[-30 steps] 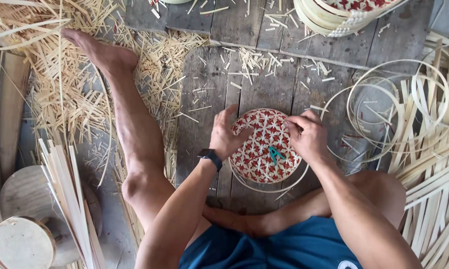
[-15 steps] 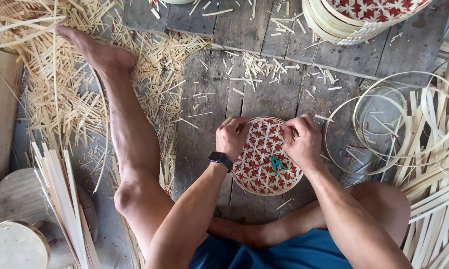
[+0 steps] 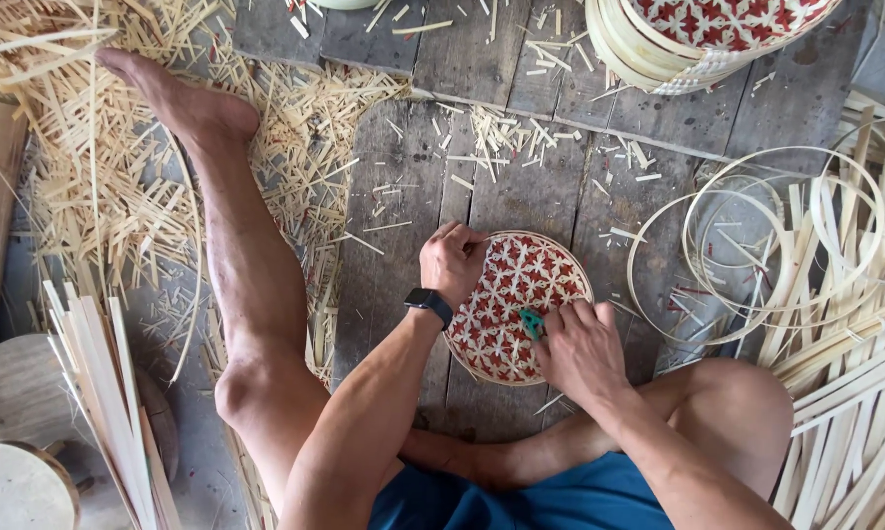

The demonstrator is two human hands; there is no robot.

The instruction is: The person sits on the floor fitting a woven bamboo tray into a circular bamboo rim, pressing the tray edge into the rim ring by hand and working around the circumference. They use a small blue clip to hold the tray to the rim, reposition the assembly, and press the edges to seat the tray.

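Lying flat on the wooden floor [image 3: 521, 196], the thin, light, bendy woven disc [image 3: 516, 306] is pinched at its 10 o'clock rim by the left hand [image 3: 452, 260], best held there, while a small green tool [image 3: 532, 323] is gripped by the right hand [image 3: 582, 348] at 4 o'clock.

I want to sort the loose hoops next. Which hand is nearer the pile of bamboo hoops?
Right. The right hand is on the woven disc's near-right edge, on the side of the bamboo hoops. The left hand grips the disc's far-left rim, farther away.

grey plank floor [image 3: 521, 196], daylight, straw scraps [image 3: 99, 186]
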